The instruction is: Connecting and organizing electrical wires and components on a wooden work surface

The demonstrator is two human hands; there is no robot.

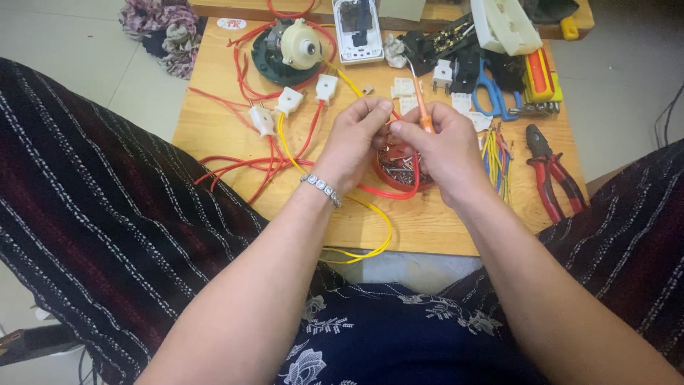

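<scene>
Both hands meet over the red screw dish [399,175] on the bench [214,128]. Right hand [445,150] fingers pinch the orange screwdriver [422,110], shaft upright; left hand [353,142] fingers pinch something small, hidden, just left of its tip.

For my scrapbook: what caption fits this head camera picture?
Two hands, left hand and right hand, work an orange-handled screwdriver above a red dish of screws.

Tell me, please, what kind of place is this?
Probably a small home workbench for electrical repair: a low wooden table holds red wires, white plugs, a small motor and pliers.
</scene>
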